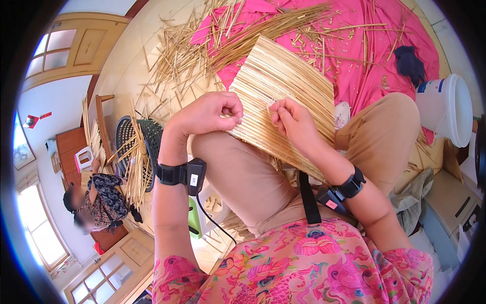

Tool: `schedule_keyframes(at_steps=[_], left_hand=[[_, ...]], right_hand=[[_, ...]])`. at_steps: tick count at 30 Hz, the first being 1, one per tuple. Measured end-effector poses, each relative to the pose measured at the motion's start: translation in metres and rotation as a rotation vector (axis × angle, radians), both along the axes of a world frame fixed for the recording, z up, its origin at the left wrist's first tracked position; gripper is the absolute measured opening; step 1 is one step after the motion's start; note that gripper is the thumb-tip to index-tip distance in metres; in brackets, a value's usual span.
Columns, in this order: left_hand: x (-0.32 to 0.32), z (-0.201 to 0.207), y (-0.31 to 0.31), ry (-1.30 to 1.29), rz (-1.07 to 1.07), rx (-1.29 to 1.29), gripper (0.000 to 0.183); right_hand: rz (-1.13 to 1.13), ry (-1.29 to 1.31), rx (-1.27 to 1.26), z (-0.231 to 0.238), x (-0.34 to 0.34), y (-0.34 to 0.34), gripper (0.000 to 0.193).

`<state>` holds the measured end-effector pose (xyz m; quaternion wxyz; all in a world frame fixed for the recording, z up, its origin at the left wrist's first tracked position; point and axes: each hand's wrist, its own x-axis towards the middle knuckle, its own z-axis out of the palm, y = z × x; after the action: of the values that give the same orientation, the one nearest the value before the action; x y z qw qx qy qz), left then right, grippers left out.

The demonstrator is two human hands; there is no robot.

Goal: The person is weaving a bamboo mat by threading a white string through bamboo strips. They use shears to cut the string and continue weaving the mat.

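A panel of pale straw stalks (283, 76), laid side by side, rests tilted across my knees. At its left edge my left hand (210, 112) is closed, fingers curled with the thumb pressed to them; what they hold, if anything, is too small to make out. My right hand (296, 121) is above the middle of the panel, thumb and forefinger pinched together. Thin white thread (276, 95) shows in loose loops at those fingertips, over the stalks.
Loose straw stalks (273, 28) and cut bits lie on a pink cloth (349, 38) ahead. A white bucket (458, 109) is at the right, near a dark cloth (409, 63). At the left are a dark green basket (151, 133) with stalks and two seated people (101, 200).
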<state>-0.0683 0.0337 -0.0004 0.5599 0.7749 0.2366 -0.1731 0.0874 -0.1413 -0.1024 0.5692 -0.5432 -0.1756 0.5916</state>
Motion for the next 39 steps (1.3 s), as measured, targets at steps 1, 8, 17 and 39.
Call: schedule_keyframes(at_steps=[1,8,17,39], left_hand=[[-0.002,-0.003,0.001,-0.012,0.004,-0.022,0.006],[-0.008,-0.013,0.005,-0.069,0.032,-0.029,0.007],[-0.013,-0.013,0.012,-0.096,0.044,-0.103,0.007],[-0.030,-0.009,0.005,-0.140,0.231,-0.289,0.022]], right_hand=[[0.031,-0.276,0.145,0.001,0.000,-0.005,0.010],[0.280,-0.373,0.266,0.037,-0.009,-0.020,0.006],[0.136,-0.786,0.439,0.025,-0.015,-0.005,0.008],[0.340,-0.182,0.114,0.030,-0.020,-0.005,0.006]])
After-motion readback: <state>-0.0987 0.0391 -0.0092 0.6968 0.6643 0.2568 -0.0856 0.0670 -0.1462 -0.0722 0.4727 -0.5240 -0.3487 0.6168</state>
